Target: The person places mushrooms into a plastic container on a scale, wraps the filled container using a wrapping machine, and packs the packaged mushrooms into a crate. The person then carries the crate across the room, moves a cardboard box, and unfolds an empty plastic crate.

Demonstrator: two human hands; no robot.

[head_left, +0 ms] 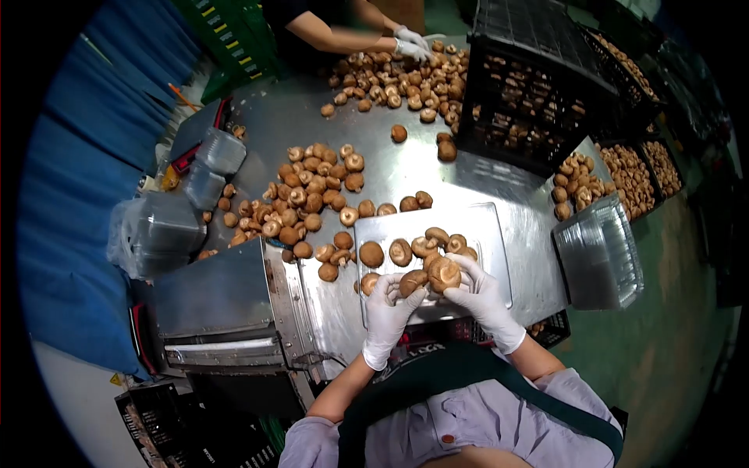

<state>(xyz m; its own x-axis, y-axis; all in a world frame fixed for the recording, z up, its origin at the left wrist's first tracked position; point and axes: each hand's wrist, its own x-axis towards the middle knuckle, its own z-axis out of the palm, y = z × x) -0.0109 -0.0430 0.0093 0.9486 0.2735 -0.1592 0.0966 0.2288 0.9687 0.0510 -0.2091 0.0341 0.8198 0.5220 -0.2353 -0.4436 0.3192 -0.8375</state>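
My left hand (388, 313), in a white glove, has its fingers closed round a brown mushroom (413, 282) above the near part of a metal tray (495, 234). Beside it my right hand (483, 303), gloved too, grips a mushroom (445, 274) with its pale underside showing; another brown cap shows just behind it. The two hands are close together. Several mushrooms lie on the tray beyond them, among them a round brown cap (371, 254) and one with its underside up (400, 251).
A mushroom pile (305, 187) lies left of the tray, a larger one (390, 82) at the back near a co-worker's gloved hands (412, 45). A black crate (538, 97) stands back right. Clear plastic containers (599, 253) are at the right edge, others (168, 230) far left.
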